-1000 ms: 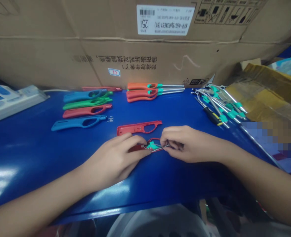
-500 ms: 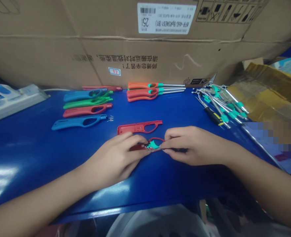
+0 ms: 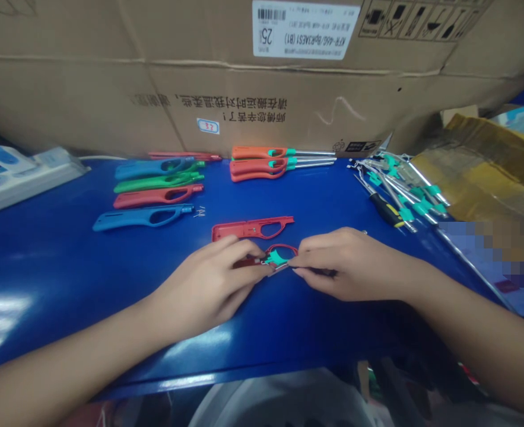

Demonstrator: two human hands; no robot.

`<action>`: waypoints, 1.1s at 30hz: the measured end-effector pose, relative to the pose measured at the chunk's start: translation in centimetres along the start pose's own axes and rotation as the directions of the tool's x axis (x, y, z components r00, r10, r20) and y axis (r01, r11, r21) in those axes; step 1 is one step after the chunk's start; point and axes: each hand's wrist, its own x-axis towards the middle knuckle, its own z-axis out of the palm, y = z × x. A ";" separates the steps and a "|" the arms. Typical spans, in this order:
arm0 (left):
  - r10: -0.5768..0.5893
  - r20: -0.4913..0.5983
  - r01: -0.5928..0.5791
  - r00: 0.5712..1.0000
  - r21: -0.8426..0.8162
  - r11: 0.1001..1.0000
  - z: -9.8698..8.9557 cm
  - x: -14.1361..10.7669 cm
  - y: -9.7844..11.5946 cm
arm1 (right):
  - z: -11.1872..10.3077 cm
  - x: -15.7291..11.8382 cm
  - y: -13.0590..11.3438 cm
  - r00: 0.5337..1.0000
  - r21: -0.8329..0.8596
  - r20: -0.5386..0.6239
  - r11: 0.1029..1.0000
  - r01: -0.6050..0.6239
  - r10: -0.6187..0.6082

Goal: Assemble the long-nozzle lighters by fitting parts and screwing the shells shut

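My left hand (image 3: pixel 212 284) is closed round the handle end of a red lighter half-shell (image 3: pixel 246 263), with thumb and fingertips beside the green trigger (image 3: pixel 276 257). The trigger lies in the shell, just inside its looped guard. At the guard's other end my right hand (image 3: pixel 348 261) pinches the red lighter with thumb and forefinger. A thin metallic strip shows below the trigger, between the fingertips. The fingers hide both ends of the lighter. Right behind my hands lies a matching red half-shell (image 3: pixel 251 229), its hollow side up.
Blue (image 3: pixel 143 217), red (image 3: pixel 155 197) and green (image 3: pixel 157 181) shells lie at left, near small screws (image 3: pixel 201 212). Orange-red lighters (image 3: pixel 259 168) lie against the cardboard box (image 3: pixel 110 107). At right are metal tubes with green triggers (image 3: pixel 422 206) and a screwdriver (image 3: pixel 384 209). A power strip (image 3: pixel 43 175) stands far left.
The view has shifted very slightly. My right fingers have moved a little, and more of the red guard and the metallic strip below the trigger shows. Both hands stay on the red lighter.
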 end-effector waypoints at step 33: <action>0.232 -0.036 -0.215 0.972 0.255 0.943 -0.8 -0.7 -0.4 | -6.8 -4.2 12.1 0.416 -0.141 -0.574 0.415 -0.899 0.706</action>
